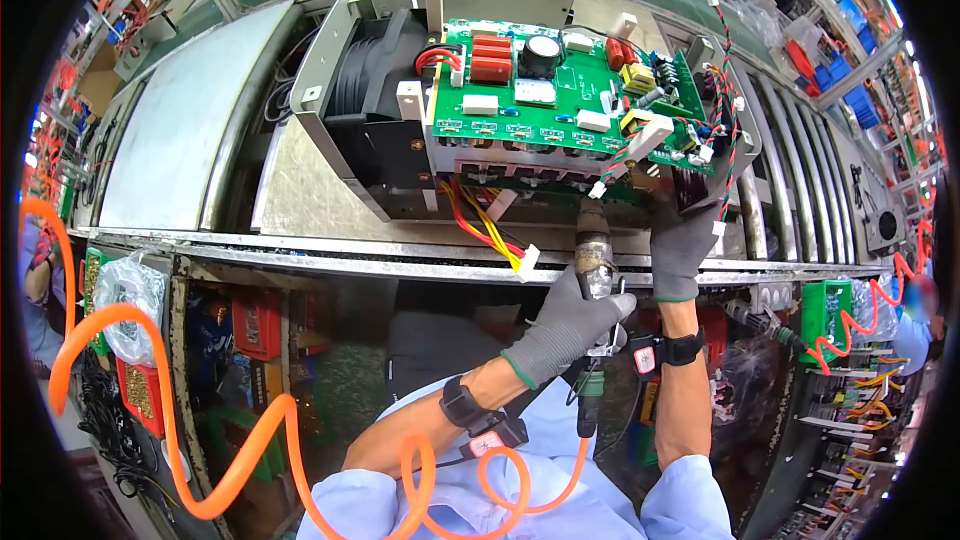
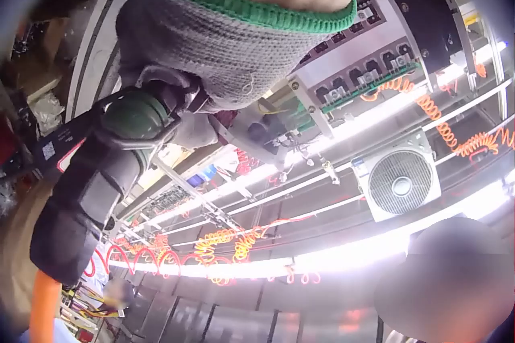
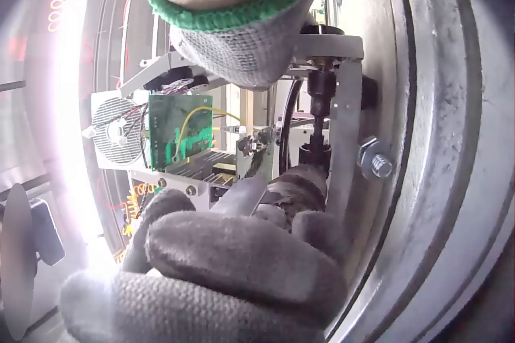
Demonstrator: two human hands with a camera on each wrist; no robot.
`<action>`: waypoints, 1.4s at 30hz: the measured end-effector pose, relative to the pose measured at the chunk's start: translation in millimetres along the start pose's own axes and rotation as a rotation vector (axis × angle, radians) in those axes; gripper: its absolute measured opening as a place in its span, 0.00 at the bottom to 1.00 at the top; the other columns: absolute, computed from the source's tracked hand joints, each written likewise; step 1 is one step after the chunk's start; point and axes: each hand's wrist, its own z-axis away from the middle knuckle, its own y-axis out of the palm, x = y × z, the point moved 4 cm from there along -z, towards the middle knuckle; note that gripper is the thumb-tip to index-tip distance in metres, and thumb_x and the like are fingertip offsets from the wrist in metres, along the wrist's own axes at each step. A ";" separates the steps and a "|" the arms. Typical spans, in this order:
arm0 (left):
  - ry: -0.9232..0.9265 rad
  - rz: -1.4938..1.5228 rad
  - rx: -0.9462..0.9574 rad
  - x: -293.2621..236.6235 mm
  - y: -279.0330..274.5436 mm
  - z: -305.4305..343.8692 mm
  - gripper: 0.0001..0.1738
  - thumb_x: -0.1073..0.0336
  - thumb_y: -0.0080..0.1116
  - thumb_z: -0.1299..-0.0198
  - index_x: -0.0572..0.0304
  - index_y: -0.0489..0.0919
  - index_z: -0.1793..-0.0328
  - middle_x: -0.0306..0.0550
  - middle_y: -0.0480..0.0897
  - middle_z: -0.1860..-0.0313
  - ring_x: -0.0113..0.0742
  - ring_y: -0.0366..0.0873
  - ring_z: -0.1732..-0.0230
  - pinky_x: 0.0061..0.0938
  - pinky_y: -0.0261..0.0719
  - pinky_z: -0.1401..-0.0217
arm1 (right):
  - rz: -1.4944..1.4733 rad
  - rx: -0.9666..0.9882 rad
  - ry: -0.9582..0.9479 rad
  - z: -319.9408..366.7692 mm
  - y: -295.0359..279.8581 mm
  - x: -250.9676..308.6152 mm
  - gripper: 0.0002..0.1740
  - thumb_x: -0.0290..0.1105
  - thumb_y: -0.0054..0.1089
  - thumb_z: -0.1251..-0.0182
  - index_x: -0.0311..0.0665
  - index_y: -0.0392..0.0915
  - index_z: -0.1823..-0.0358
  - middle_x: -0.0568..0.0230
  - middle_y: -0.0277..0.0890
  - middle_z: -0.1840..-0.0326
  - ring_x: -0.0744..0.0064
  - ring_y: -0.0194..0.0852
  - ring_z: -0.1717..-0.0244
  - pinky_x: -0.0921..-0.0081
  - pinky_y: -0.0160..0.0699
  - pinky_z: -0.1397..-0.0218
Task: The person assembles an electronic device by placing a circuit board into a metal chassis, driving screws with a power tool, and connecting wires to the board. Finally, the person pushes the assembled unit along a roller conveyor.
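My gloved left hand (image 1: 565, 325) grips an air screwdriver (image 1: 596, 255), fingers curled round its body. Its nose points at the lower front edge of an electronics unit with a green circuit board (image 1: 550, 95). In the right wrist view, the left hand's grey glove fingers (image 3: 241, 262) wrap the tool, and its nose (image 3: 302, 188) lines up with a dark shaft beside a metal bracket (image 3: 348, 118). The gloved right hand (image 1: 685, 250) is at the unit's front right corner. Its fingers are mostly hidden by the unit, so I cannot tell what they hold.
An orange coiled air hose (image 1: 290, 440) loops across the front to the tool. Yellow and red wires with a white connector (image 1: 528, 260) hang from the unit's front. Rollers (image 1: 810, 175) lie right of it, a metal plate (image 1: 160, 120) left. Parts bins (image 1: 140, 395) stand below.
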 end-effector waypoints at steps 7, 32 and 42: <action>-0.029 -0.052 -0.039 -2.1 2.4 -0.7 0.17 0.67 0.69 0.37 0.60 0.73 0.49 0.39 0.80 0.69 0.28 0.81 0.75 0.26 0.81 0.73 | -0.089 0.049 0.078 1.3 5.0 -14.7 0.25 0.30 0.75 0.41 0.36 0.72 0.45 0.57 0.85 0.63 0.60 0.86 0.64 0.65 0.81 0.59; -0.028 0.031 0.002 -24.2 11.8 16.5 0.11 0.67 0.62 0.32 0.65 0.76 0.49 0.47 0.83 0.62 0.33 0.86 0.67 0.26 0.89 0.65 | 0.302 0.487 -0.237 73.6 -8.8 22.6 0.16 0.38 0.72 0.43 0.44 0.79 0.55 0.58 0.78 0.62 0.54 0.80 0.56 0.57 0.78 0.53; -0.042 -0.033 -0.076 -33.8 -9.6 52.4 0.14 0.66 0.63 0.33 0.64 0.73 0.48 0.49 0.83 0.61 0.33 0.86 0.68 0.28 0.89 0.65 | 0.275 0.561 -0.216 69.5 -7.2 23.4 0.17 0.35 0.69 0.36 0.39 0.80 0.48 0.50 0.81 0.57 0.45 0.81 0.56 0.55 0.81 0.52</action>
